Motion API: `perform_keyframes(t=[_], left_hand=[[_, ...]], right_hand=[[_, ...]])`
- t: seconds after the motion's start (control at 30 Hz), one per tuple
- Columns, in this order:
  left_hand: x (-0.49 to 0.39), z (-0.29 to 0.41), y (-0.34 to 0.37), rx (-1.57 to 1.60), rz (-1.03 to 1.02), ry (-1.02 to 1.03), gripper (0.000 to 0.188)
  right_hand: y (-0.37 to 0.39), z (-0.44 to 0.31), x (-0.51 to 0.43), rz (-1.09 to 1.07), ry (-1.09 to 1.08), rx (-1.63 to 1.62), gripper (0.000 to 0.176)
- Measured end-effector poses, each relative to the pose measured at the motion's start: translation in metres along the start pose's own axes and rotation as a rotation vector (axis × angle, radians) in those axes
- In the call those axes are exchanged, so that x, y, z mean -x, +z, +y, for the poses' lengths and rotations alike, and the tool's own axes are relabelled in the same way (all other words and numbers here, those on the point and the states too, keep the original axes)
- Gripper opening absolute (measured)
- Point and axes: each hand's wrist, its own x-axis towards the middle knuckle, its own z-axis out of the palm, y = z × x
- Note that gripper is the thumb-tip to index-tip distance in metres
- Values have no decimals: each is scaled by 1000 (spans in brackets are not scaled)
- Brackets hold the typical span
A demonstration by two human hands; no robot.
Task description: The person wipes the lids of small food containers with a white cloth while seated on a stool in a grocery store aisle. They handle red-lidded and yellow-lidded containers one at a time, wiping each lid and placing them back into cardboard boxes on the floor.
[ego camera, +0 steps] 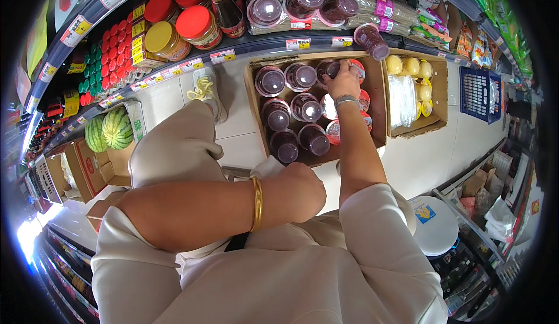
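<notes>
My right hand (pixel 345 81) reaches into an open cardboard box (pixel 258 118) on the floor. Its thumb and fingers are around a dark purple cup (pixel 327 68) with a clear base, in the back row. Beside it are more upturned purple cups (pixel 300 77). Other cups with red printed lids (pixel 333 132) lie to the right, partly under my forearm. My left hand (pixel 301 193), below a gold bangle, is curled in a fist before my lap. A white cloth or tissue (pixel 267 167) sticks out from under it; the fingers are hidden.
Another box (pixel 441 92) holds yellow-topped cups. Purple cups (pixel 305 0) stand on noodle packs along the shelf, one leaning over its edge (pixel 371 41). Red-lidded jars (pixel 198 25) are left. Watermelons (pixel 117 129), a blue crate (pixel 476 94) and a round white lid (pixel 432 225) lie around me.
</notes>
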Motion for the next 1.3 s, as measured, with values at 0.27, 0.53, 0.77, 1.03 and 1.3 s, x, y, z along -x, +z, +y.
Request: perform_keyframes(t=[0.27,0.53,0.77,1.03,1.3], left_hand=[[-4,3,-1,-26,-64,-25,12],[-7,-1,3,-43,18,-15,13],[-9,-1,6,-6,74,9,12],[-17,-3,5,18,11,-29,10],[-18,-5,3,-68,20,-13,10]], right_hand=[[-11,5,3,-75,58,9,76],[-17,52,-23,278,281,-632,53],[-14,108,-95,515,205,-549,72],[-35,82,-120,252,227,-501,82],[-68,80,-71,508,145,-782,69]])
